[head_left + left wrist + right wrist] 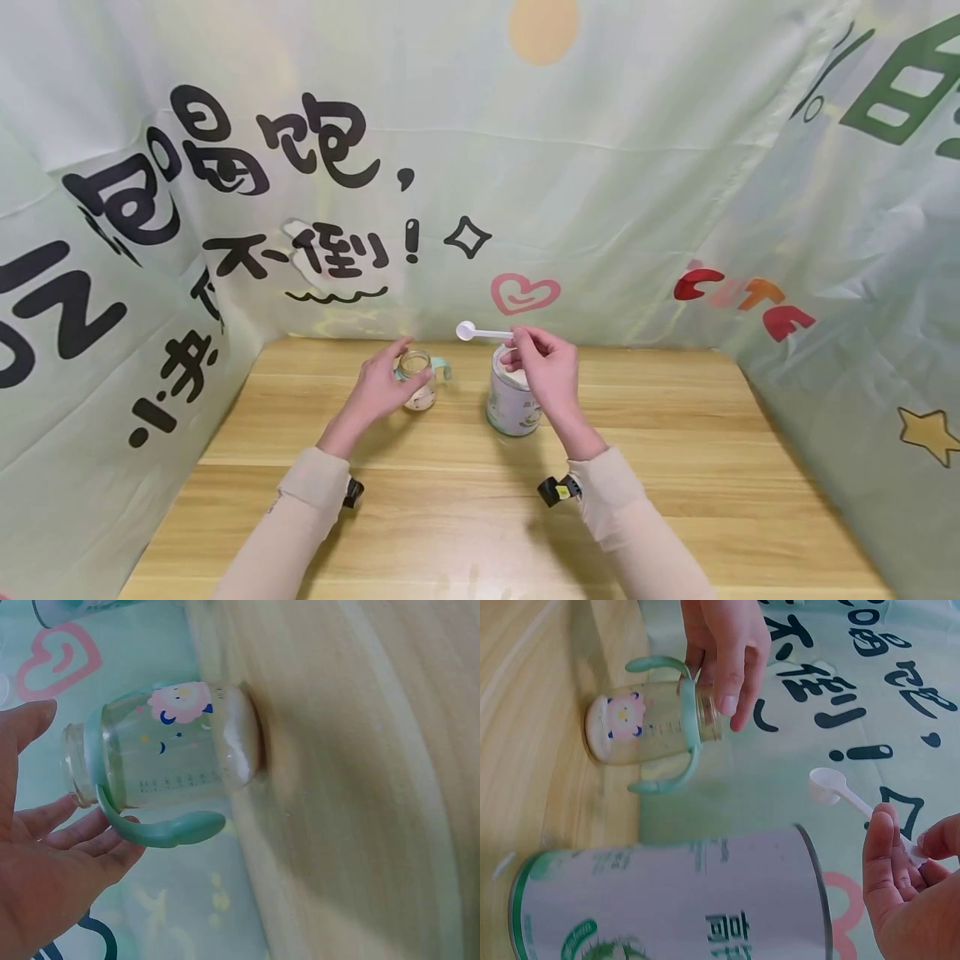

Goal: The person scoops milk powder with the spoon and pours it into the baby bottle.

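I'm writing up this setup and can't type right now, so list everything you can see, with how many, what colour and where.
bottle: one, clear with green handles, upright on the table's far part
contents: one layer, whitish, at the bottle's bottom
can: one, white with green, right of the bottle
scoop: one, white, raised in the right hand
table: one, light wood, under everything
cloth: count unclear, pale green, behind and beside the table
prints: many, mixed colours, on the cloth
left hand: one, bare, around the bottle's neck
right hand: one, bare, above the can
sleeves: two, beige, on the arms
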Demonstrator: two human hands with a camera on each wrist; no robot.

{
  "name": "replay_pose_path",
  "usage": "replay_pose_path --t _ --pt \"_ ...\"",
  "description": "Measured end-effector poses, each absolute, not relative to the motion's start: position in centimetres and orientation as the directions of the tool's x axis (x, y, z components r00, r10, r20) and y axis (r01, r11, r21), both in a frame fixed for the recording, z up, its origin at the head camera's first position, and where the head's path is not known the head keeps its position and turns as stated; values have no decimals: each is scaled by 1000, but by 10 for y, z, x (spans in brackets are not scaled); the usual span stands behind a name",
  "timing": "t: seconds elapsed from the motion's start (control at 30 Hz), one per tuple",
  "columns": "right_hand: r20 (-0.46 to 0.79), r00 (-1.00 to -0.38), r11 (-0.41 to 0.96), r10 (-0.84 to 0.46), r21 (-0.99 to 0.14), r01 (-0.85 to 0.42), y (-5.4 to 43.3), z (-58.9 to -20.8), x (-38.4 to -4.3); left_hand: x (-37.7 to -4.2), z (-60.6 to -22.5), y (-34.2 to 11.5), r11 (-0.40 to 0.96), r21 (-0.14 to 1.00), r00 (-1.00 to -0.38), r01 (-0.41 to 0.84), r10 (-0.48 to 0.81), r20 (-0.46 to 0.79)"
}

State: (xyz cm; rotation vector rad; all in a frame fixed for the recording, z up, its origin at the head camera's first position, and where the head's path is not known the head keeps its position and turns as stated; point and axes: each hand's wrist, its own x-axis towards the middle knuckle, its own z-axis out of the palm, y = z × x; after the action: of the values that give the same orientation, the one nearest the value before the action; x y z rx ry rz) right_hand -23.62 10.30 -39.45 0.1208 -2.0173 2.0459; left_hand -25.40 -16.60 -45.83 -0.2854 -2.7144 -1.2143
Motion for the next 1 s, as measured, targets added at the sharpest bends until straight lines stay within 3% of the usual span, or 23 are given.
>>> replay_pose_path --t 0.53,1.0 --pt "245 -953 38 180 -969 -242 136 -393 -237 -260 -441 -149 629 730 -964 265 165 208" --pt "253 -941 50 226 -967 -248 155 -396 -233 -260 -436 -137 667 667 -943 331 211 258"
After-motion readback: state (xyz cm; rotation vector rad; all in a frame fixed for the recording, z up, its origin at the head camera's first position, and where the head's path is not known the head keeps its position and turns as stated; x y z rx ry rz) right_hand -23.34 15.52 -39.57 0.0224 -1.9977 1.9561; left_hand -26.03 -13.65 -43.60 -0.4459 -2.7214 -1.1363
